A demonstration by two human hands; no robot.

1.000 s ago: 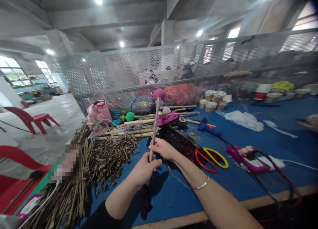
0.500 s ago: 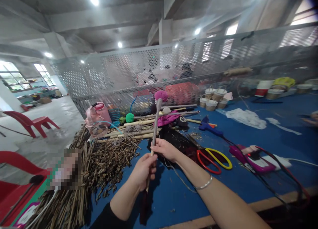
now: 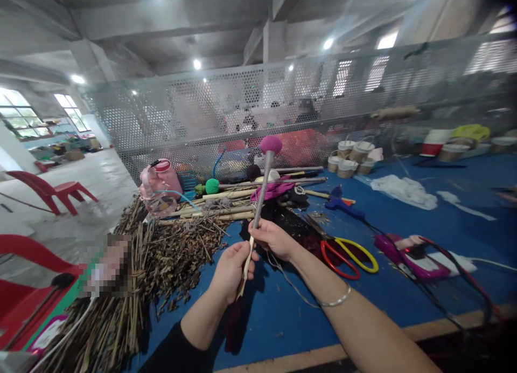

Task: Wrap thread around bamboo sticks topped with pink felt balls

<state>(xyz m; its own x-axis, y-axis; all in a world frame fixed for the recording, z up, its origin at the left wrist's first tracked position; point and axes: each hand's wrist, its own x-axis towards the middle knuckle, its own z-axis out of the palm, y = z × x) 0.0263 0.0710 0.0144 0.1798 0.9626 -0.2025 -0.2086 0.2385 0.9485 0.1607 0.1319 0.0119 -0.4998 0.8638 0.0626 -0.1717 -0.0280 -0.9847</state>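
Note:
A slender wooden stick (image 3: pixel 262 192) with a round magenta cloth head (image 3: pixel 271 144) slants upward in front of me. Grey wrapping covers its upper shaft, while bare pale wood shows near my fingers. My left hand (image 3: pixel 232 270) is closed around the lower bare part. Just above it, my right hand (image 3: pixel 274 239) pinches the stick where the grey wrapping ends. From the right hand a loose grey string (image 3: pixel 288 282) hangs down past the silver bracelet (image 3: pixel 339 298). To the right lie large scissors (image 3: pixel 343 251) with one red and one yellow handle.
Dried stalks (image 3: pixel 177 260) heap up at the left. Behind lie more sticks, a green ball (image 3: pixel 212 186) and a pink bottle (image 3: pixel 157 187). A blue glue gun (image 3: pixel 343 205), power strip (image 3: pixel 428 265) with cables, paper cups (image 3: pixel 347 167) and white fibre (image 3: pixel 404 192) occupy the right side.
The stick's magenta head has shifted slightly up and right, and more bare wood shows between my hands. Both hands still hold the stick.

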